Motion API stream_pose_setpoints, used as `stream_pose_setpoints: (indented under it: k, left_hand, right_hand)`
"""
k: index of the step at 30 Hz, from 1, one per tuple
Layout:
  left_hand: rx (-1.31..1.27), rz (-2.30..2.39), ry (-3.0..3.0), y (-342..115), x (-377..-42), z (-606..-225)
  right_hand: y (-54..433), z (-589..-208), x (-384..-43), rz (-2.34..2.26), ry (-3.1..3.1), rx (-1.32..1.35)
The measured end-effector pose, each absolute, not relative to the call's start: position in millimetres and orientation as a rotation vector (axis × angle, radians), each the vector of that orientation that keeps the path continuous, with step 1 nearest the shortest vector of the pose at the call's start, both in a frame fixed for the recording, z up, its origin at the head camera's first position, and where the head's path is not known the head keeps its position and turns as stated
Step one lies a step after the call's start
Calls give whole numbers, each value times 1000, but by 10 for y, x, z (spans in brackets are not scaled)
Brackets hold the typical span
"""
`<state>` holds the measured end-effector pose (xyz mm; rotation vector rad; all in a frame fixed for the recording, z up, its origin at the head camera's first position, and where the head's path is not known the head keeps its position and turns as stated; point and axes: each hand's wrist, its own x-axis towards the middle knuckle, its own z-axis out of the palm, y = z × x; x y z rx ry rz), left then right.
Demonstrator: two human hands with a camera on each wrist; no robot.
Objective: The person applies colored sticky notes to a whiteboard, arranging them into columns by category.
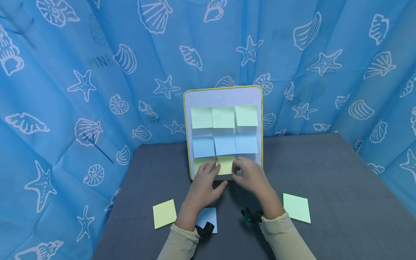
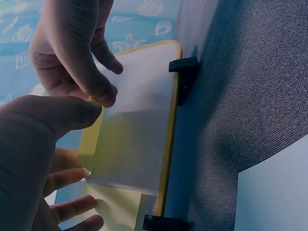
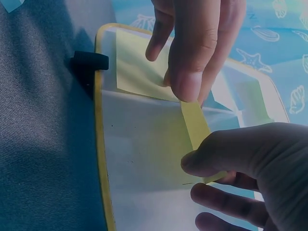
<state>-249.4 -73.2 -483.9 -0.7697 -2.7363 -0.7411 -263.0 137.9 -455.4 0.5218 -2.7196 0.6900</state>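
Note:
A yellow sticky note (image 1: 225,166) stands out from the lower part of a whiteboard (image 1: 222,96), with both hands on it. My left hand (image 1: 202,184) pinches one end between thumb and fingers; the other end is in the pinch of my right hand (image 1: 251,175). Edge-on in the right wrist view, the held note (image 3: 196,122) is tilted away from the board's surface. Another yellow note (image 3: 142,67) is stuck beside it, partly covered by the left hand in the head view. Above are a row of blue notes (image 1: 225,144) and a row of green notes (image 1: 223,117).
On the grey table (image 1: 341,187) lie a yellow note pad (image 1: 164,215), a blue pad (image 1: 210,216) partly under the left wrist, and a green pad (image 1: 297,208) by the right forearm. Black feet (image 3: 90,61) support the board. Behind hangs a blue shell-patterned curtain (image 1: 211,36).

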Motion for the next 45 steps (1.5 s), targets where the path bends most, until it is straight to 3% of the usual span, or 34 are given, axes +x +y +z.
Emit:
stream_pose_setpoints:
  k: [45]
  left_hand:
    - [-769, -684, -2758, -694, -2465, -4840]
  right_hand:
    - [1398, -4579, -2636, 725, -2804, 476]
